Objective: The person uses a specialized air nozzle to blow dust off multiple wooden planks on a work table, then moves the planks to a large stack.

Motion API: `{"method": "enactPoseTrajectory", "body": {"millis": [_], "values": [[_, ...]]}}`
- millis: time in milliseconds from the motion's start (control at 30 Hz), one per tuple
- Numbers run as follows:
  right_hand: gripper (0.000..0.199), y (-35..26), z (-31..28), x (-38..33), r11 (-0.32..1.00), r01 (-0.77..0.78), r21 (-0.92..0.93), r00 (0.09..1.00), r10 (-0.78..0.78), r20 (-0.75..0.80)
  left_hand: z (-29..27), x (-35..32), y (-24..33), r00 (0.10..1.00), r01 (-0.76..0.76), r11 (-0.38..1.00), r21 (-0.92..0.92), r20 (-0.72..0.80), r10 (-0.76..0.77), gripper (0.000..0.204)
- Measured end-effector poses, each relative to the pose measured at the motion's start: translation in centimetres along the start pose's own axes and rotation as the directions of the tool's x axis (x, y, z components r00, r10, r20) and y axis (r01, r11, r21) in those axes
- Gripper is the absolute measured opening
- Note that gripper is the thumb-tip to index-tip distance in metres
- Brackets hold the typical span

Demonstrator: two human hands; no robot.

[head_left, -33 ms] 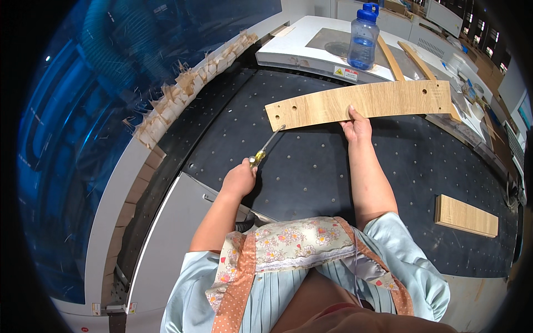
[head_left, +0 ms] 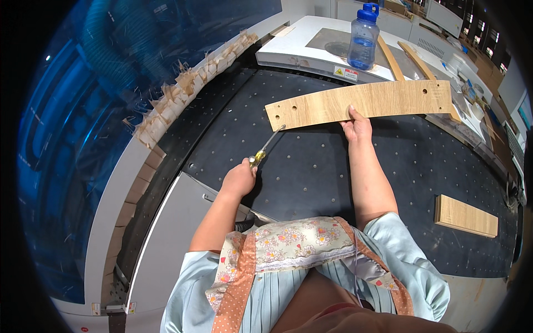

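Note:
A long wood-grain board (head_left: 361,102) with drilled holes near both ends is raised over the dark table. My right hand (head_left: 357,126) grips its lower edge right of the middle, thumb on the face and the other fingers mostly behind. In my left hand (head_left: 241,176) is a screwdriver (head_left: 259,157) with a yellowish clear handle, my fingers closed round it. Its metal shaft points up and right, and the tip meets the board's lower edge near the left corner. Whether the tip sits in a hole there is too small to tell.
The dark tabletop (head_left: 300,188) is dotted with small studs. Some stacked wood-grain boards (head_left: 465,216) lie at the right. Behind stands a white machine bed (head_left: 294,47) bearing a blue-capped water bottle (head_left: 363,41) and wooden strips (head_left: 416,60). A blue-windowed machine (head_left: 111,72) with a torn flap curtain (head_left: 189,86) borders the left.

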State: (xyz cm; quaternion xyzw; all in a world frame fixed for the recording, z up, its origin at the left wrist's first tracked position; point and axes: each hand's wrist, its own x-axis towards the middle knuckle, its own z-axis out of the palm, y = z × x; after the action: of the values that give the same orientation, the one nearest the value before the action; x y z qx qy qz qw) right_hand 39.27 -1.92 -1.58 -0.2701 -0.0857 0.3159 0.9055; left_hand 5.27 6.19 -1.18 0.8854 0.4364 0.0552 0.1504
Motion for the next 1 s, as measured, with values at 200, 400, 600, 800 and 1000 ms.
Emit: {"method": "enactPoseTrajectory", "body": {"millis": [200, 400, 600, 800, 1000], "values": [[0.045, -2.5, 4.1, 0.2, 0.956, 0.252, -0.148, 0.964, -0.233, 0.131, 0.1, 0.1, -2.3, 0.991, -0.129, 0.991, -0.048, -0.038, 0.127, 0.030], [0.042, -7.0, 12.8, -0.4, 0.797, 0.430, -0.425, 0.900, -0.341, 0.270, 0.7, -0.3, -6.4, 0.986, -0.051, 0.899, -0.434, -0.166, -0.024, 0.024], [0.042, -6.8, 15.5, -0.8, 0.681, 0.527, -0.509, 0.835, -0.305, 0.457, -0.3, -1.1, -11.2, 0.743, 0.070, 0.925, -0.374, -0.599, -0.298, 0.024], [0.035, -3.4, 15.6, 0.5, 0.552, 0.484, -0.678, 0.868, -0.204, 0.454, 1.1, -0.4, -15.1, 0.540, -0.016, 0.828, -0.561, -0.702, -0.465, 0.032], [0.033, -4.1, 15.0, 1.6, 0.523, 0.483, -0.702, 0.874, -0.239, 0.424, 2.0, 0.3, -17.0, 0.508, -0.041, 0.778, -0.627, -0.683, -0.524, 0.033]]}}
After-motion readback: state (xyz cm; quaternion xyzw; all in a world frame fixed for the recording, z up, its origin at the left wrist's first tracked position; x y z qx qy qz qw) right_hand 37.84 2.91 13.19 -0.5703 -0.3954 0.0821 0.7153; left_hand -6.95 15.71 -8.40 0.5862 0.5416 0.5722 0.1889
